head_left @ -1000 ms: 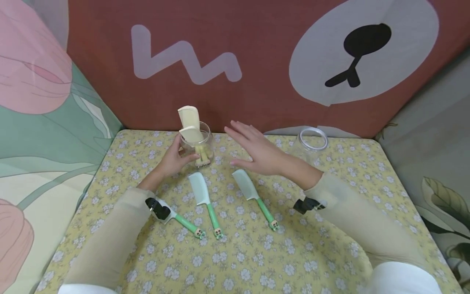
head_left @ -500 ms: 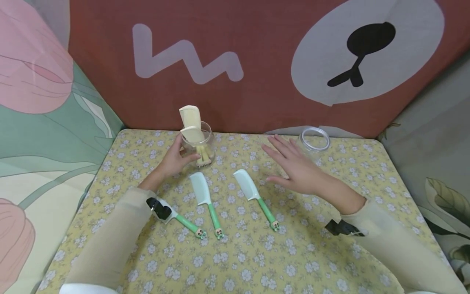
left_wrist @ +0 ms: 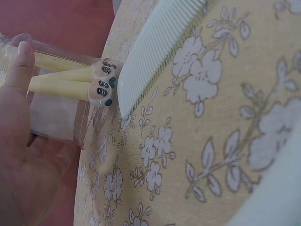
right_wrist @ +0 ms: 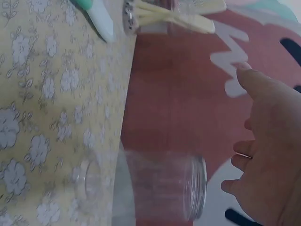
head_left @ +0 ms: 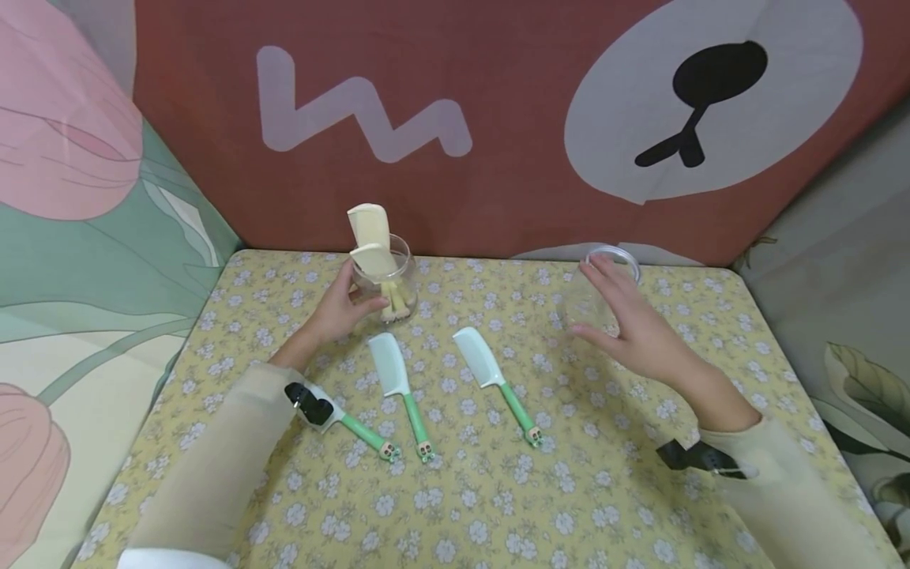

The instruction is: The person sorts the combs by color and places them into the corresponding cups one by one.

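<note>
My left hand (head_left: pixel 334 312) holds a clear jar (head_left: pixel 407 286) at the back left of the table, thumb and fingers around its side. Pale yellow combs (head_left: pixel 370 225) stand in it, teeth end up; their animal-faced handle ends (left_wrist: pixel 99 89) rest at the bottom. My right hand (head_left: pixel 640 336) hovers by a second clear jar (head_left: pixel 579 304) at the back right, fingers extended. In the right wrist view, that hand (right_wrist: pixel 270 146) is apart from the jar's rim (right_wrist: pixel 200 188). Three combs with green handles lie in front: a left one (head_left: pixel 362 432), a middle one (head_left: pixel 389 367) and a right one (head_left: pixel 479 359).
A yellow flowered cloth (head_left: pixel 441 506) covers the table. Directly behind its back edge rises a reddish-brown backdrop (head_left: pixel 512 182) with a printed bear face. Patterned fabric walls flank both sides. The left sleeve and wrist strap (head_left: pixel 309 403) partly cover the left comb.
My right hand has moved rightward from beside the left jar, past the right comb, to the right jar. My left hand keeps its hold on the left jar.
</note>
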Demonstrator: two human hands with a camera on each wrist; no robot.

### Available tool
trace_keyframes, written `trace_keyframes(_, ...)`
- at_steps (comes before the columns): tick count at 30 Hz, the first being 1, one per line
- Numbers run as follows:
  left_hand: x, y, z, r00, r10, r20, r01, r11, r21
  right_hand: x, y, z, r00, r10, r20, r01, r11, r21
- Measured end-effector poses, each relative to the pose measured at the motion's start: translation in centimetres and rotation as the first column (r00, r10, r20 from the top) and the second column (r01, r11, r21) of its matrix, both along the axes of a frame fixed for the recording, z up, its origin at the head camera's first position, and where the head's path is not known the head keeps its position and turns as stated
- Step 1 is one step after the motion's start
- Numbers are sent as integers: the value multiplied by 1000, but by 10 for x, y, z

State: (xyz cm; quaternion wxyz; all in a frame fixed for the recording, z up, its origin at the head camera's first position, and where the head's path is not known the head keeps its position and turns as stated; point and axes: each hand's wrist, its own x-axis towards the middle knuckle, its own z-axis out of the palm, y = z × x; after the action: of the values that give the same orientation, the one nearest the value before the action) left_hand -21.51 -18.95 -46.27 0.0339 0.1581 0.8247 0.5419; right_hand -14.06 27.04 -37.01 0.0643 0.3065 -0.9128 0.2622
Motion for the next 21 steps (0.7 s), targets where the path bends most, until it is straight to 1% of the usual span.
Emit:
trace_keyframes(7, 2, 2, 4, 1000, 2, 21, -2, 1000, -13, 4, 26, -8, 993, -94, 67, 101, 988, -118)
trace_keyframes(8, 3, 2, 6, 1000, 3, 27, -2, 1000, -14, 5, 29, -10, 991, -105, 79, 115, 984, -135)
trace_keyframes(12, 11, 6, 22, 999, 3, 46, -2, 1000, -14, 6, 41, -18, 974, -156, 166, 189, 961, -202)
trace_keyframes(15, 10, 5, 19, 1000, -6, 24, 6, 1000, -3, 6, 46, -25, 957, -186, 223, 242, 934, -261)
trace_keyframes(16, 8, 4, 14, 1000, -7, 17, 7, 1000, 4, 6, 47, -28, 953, -192, 232, 255, 926, -280)
trace_keyframes(17, 8, 4, 14, 1000, -10, 13, 10, 1000, 6, 5, 48, -32, 951, -194, 242, 264, 916, -301)
trace_keyframes(19, 4, 3, 7, 1000, -13, 4, 13, 1000, 9, 2, 51, -38, 945, -195, 261, 280, 896, -345)
trace_keyframes(21, 4, 3, 6, 1000, -12, 9, 11, 1000, 9, -3, 54, -46, 939, -189, 286, 294, 873, -388)
